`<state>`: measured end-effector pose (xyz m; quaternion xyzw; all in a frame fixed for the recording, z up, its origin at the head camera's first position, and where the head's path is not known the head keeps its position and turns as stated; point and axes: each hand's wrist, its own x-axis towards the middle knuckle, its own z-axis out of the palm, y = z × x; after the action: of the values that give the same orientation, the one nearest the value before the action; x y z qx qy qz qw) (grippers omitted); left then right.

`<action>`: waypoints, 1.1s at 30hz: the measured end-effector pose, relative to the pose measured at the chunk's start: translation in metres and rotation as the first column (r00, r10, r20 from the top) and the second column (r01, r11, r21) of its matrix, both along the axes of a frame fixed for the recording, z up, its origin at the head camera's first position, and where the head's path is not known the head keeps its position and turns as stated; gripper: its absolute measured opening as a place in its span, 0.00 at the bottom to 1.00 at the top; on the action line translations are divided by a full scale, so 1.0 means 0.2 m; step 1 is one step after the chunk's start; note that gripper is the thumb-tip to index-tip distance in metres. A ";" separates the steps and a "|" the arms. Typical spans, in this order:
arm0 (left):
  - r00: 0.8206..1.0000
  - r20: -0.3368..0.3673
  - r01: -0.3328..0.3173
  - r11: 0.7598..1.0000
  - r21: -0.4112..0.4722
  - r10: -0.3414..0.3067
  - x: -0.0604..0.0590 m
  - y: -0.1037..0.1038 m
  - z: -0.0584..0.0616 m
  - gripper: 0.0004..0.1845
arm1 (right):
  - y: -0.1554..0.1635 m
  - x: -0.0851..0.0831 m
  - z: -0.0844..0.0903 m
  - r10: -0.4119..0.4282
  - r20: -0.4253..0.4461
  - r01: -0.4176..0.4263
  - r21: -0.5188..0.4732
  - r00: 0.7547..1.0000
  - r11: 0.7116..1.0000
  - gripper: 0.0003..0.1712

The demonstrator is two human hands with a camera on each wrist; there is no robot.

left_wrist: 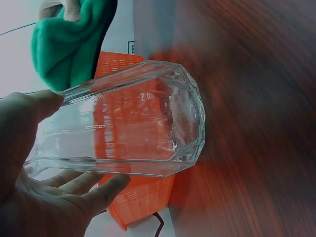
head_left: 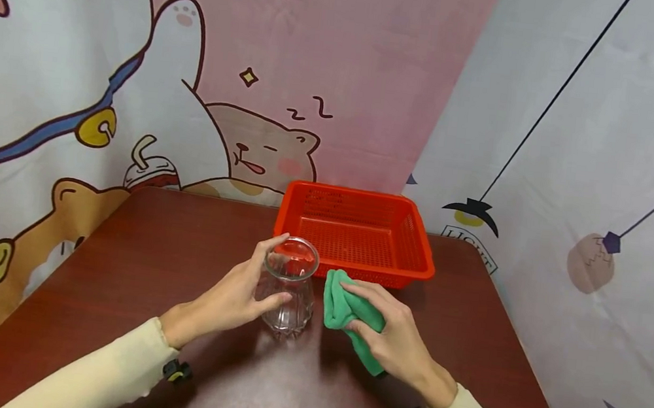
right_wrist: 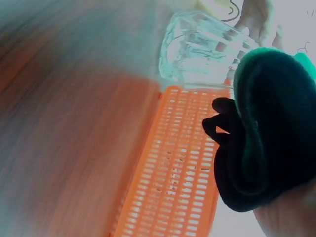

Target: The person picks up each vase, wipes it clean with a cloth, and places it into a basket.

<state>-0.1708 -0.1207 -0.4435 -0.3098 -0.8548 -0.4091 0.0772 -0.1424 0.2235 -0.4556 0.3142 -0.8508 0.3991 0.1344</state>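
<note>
Left hand (head_left: 235, 300) grips the clear faceted glass (head_left: 289, 287) upright on the worktop (head_left: 138, 258), before the red basket (head_left: 359, 233); right hand (head_left: 390, 341) clutches a soft green cloth (head_left: 343, 307) beside it. Glass looks slick, breakable; hold its ribbed sides.

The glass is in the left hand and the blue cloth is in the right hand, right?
Not quite: the cloth is green, not blue, as the head view shows. The rest holds: the left hand holds the glass and the right hand holds the cloth.
</note>
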 end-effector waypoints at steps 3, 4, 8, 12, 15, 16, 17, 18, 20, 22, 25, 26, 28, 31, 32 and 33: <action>1.000 -0.010 0.002 1.000 -0.006 -0.002 0.00 -0.01 0.00 0.60 | -0.03 -0.02 0.02 0.018 0.024 -0.017 -0.059 1.000 0.998 0.45; 1.000 -0.010 0.003 1.000 -0.007 -0.004 0.00 -0.01 0.00 0.59 | -0.04 -0.02 0.03 0.025 0.035 -0.022 -0.074 0.999 0.997 0.45; 1.000 0.014 0.016 1.000 0.003 -0.016 0.00 -0.01 0.01 0.60 | -0.08 -0.05 0.03 0.052 0.060 -0.044 -0.133 0.997 0.990 0.45; 0.998 0.055 0.042 0.999 0.008 -0.042 0.00 -0.02 0.02 0.62 | -0.11 -0.07 0.02 0.061 0.074 -0.046 -0.185 0.995 0.982 0.44; 0.996 0.060 0.062 0.998 0.004 -0.062 0.00 -0.03 0.03 0.61 | -0.13 -0.08 0.01 0.066 0.090 -0.045 -0.213 0.994 0.976 0.42; 0.996 0.061 0.070 0.998 0.004 -0.070 0.00 -0.04 0.03 0.61 | -0.14 -0.09 0.00 0.070 0.090 -0.049 -0.221 0.993 0.974 0.41; 0.995 0.061 0.079 0.997 0.005 -0.079 0.00 -0.04 0.03 0.61 | -0.15 -0.09 0.00 0.077 0.093 -0.054 -0.230 0.993 0.972 0.40; 0.995 0.059 0.086 0.996 0.005 -0.086 -0.01 -0.04 0.03 0.61 | -0.15 -0.09 -0.01 0.087 0.099 -0.061 -0.242 0.991 0.968 0.39; 0.993 0.062 0.100 0.995 0.008 -0.100 -0.01 -0.05 0.03 0.62 | -0.17 -0.09 -0.02 0.100 0.101 -0.071 -0.257 0.990 0.964 0.38; 0.992 0.065 0.111 0.994 0.010 -0.112 -0.01 -0.06 0.03 0.63 | -0.18 -0.09 -0.03 0.101 0.106 -0.070 -0.266 0.989 0.961 0.37; 0.991 0.066 0.117 0.993 0.003 -0.117 -0.01 -0.07 0.04 0.64 | -0.20 -0.09 -0.04 0.074 0.113 -0.042 -0.266 0.991 0.963 0.39; 0.992 0.062 0.114 0.993 -0.005 -0.114 -0.01 -0.07 0.04 0.65 | -0.21 -0.09 -0.04 0.063 0.118 -0.030 -0.264 0.991 0.964 0.39; 0.992 0.058 0.116 0.993 -0.014 -0.115 -0.01 -0.08 0.04 0.66 | -0.22 -0.09 -0.04 0.043 0.125 -0.008 -0.268 0.991 0.963 0.40; 0.991 0.053 0.123 0.992 -0.019 -0.122 -0.01 -0.08 0.04 0.66 | -0.24 -0.10 -0.04 0.021 0.143 0.019 -0.277 0.989 0.961 0.39; 0.991 0.052 0.126 0.992 -0.020 -0.124 -0.01 -0.08 0.04 0.66 | -0.25 -0.10 -0.04 0.013 0.150 0.029 -0.277 0.989 0.961 0.39; 0.991 0.052 0.126 0.992 -0.022 -0.125 -0.01 -0.08 0.04 0.66 | -0.25 -0.10 -0.04 0.006 0.157 0.038 -0.277 0.988 0.960 0.38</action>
<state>-0.1733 -0.1372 -0.4356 -0.3536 -0.8404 -0.4098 0.0259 -0.1620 0.1729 -0.4642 0.2530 -0.7966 0.5372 0.1136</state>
